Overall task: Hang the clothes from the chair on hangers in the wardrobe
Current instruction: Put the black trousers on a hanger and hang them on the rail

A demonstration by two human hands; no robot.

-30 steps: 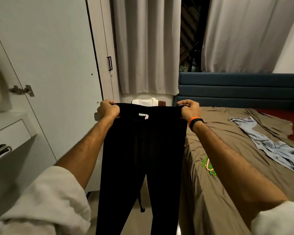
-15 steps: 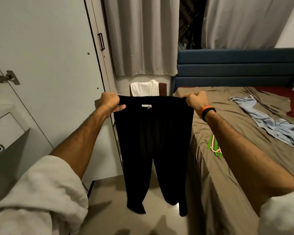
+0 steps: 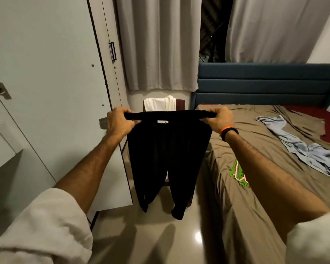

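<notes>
A: Item one: black trousers (image 3: 168, 155), held up by the waistband, legs hanging free, hems just above the floor (image 3: 160, 241). Left hand (image 3: 118, 121) clamped on the waistband at 9 o'clock, right hand (image 3: 220, 119) clamped at 3 o'clock.

B: Risks?

A: Likely slip if either grip loosens; hems then dragging on the floor. Stretched waistband, prone to twisting when passed to one hand.

B: Hangers?

A: Green and pale hangers (image 3: 238, 173) on the bed (image 3: 265, 141), at 4 o'clock of the trousers, partly hidden by the right forearm. Tangling probable.

B: Remainder?

A: White garment (image 3: 159, 103) on the chair (image 3: 180, 105) at 12 o'clock. Light blue garment (image 3: 301, 147) farther out on the bed. Wardrobe door (image 3: 51, 92) at 9 o'clock, edge near the trouser legs; snagging possible.
</notes>
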